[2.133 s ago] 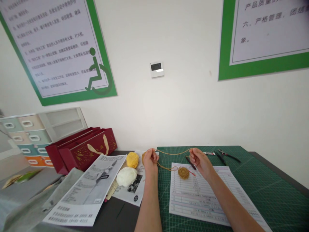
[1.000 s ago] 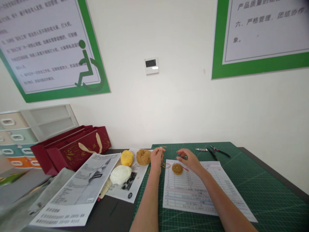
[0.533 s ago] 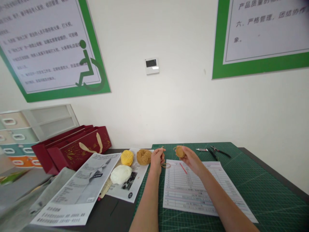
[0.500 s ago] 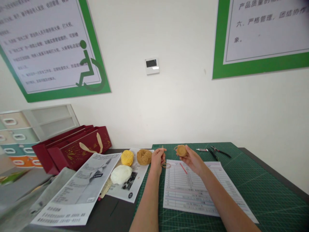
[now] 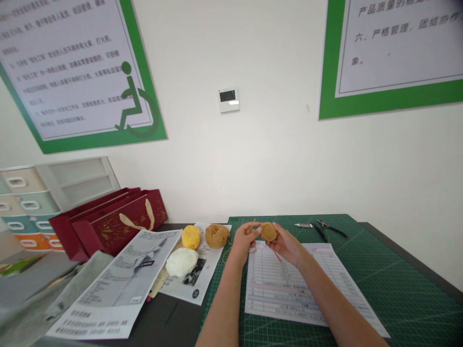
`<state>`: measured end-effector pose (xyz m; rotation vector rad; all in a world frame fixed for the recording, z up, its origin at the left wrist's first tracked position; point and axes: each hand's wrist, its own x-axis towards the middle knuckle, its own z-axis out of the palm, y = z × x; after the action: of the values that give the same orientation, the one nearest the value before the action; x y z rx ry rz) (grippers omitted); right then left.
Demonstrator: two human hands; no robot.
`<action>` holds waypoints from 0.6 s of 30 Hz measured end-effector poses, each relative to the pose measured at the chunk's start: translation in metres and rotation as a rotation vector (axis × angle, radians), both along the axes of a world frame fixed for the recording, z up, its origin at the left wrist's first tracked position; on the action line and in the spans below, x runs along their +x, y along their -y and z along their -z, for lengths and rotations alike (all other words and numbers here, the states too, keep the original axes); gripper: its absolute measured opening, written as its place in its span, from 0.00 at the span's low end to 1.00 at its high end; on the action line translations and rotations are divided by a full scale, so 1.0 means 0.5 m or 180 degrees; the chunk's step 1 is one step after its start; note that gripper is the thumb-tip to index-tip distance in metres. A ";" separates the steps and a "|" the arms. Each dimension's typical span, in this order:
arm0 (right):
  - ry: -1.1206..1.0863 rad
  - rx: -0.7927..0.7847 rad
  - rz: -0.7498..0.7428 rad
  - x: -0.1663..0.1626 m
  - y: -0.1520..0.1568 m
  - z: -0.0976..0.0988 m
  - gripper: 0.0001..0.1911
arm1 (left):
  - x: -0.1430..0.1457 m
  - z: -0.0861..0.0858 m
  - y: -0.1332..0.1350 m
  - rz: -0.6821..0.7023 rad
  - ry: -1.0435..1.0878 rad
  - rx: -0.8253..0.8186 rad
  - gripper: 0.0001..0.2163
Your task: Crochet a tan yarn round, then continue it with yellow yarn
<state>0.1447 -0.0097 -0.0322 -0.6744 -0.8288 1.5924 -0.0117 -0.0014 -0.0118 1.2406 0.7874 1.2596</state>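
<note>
A small round tan crocheted piece [image 5: 268, 232] sits in the fingers of my right hand [image 5: 288, 246], its flat face toward me. My left hand [image 5: 245, 242] is closed in a pinch right beside the piece's left edge, with tan yarn at its fingers. A thin tip shows above those fingers, too small to name. Some yarn loops below the left hand, and a loose strand [image 5: 227, 253] lies between it and the tan yarn ball [image 5: 217, 235]. Beneath the right hand, a thin red stick [image 5: 277, 256] rests on a printed form [image 5: 285, 294].
A green cutting mat [image 5: 361, 274] covers the table's right side, with pliers [image 5: 331, 228] and a small tube [image 5: 303, 225] at the back. On the left are a yellow yarn ball [image 5: 191, 236], a white ball [image 5: 182, 262], printed sheets [image 5: 119, 289] and dark red bags [image 5: 115, 217].
My hands have come together: the left moved right to the piece's edge, and the right shifted slightly left with the piece. The right hand now covers part of the red stick.
</note>
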 end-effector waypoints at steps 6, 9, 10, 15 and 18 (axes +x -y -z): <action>-0.0237 -0.0148 0.0013 -0.008 0.005 -0.004 0.08 | 0.001 0.005 -0.004 -0.0484 -0.0237 0.0159 0.15; -0.0152 -0.0140 0.0009 -0.012 0.008 -0.007 0.07 | 0.001 0.004 -0.006 -0.0581 -0.0192 0.0261 0.13; -0.0088 -0.0134 -0.0009 -0.013 0.010 -0.007 0.07 | 0.002 0.003 -0.007 -0.0608 -0.0180 0.0295 0.13; 0.0061 -0.0150 -0.0154 -0.020 0.013 -0.005 0.08 | 0.003 0.002 -0.009 -0.0693 -0.0139 0.0380 0.11; 0.0087 -0.0176 -0.0126 -0.022 0.015 -0.004 0.10 | 0.001 -0.002 -0.006 -0.0650 -0.0156 0.0390 0.10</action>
<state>0.1336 -0.0170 -0.0301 -0.7245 -0.8252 1.6499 -0.0114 0.0018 -0.0110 1.3188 0.9011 1.4653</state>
